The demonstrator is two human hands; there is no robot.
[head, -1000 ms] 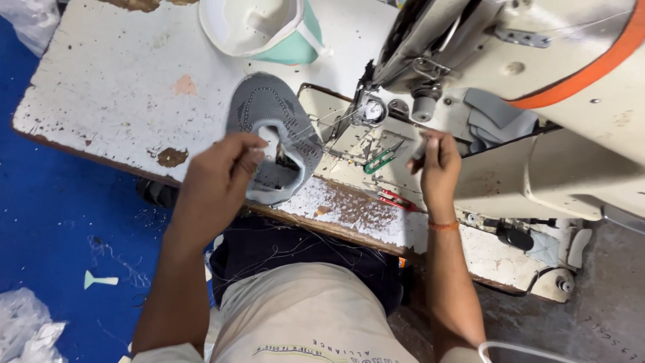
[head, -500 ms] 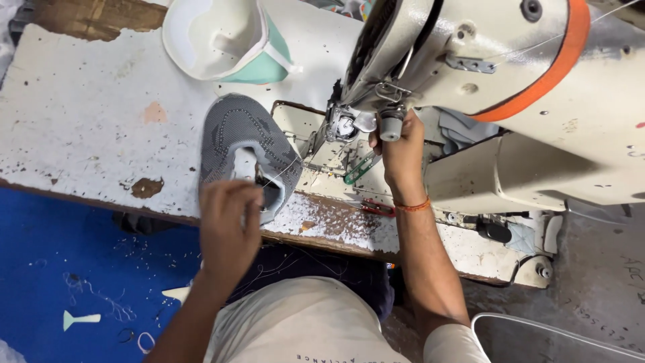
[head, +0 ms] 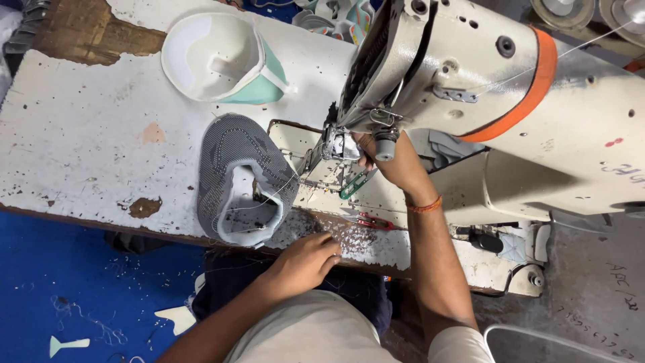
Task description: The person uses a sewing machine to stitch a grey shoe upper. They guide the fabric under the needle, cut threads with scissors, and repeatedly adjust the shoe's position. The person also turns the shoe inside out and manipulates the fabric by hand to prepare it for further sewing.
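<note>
Head view: right hand (head: 393,161) reaches under the machine (head: 470,87), grip hidden; left hand (head: 306,262) rests loosely curled, empty, near the shoe upper (head: 238,181). Best to steady the upper flat.

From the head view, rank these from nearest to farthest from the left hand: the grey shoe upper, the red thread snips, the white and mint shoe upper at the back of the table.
Measured from the left hand at the table's front edge:
1. Red thread snips, just right of the hand, near the front edge.
2. Grey shoe upper, to its left and a bit further back; close to the snips' distance, though slightly farther.
3. White and mint shoe upper, far back-left on the table.
</note>
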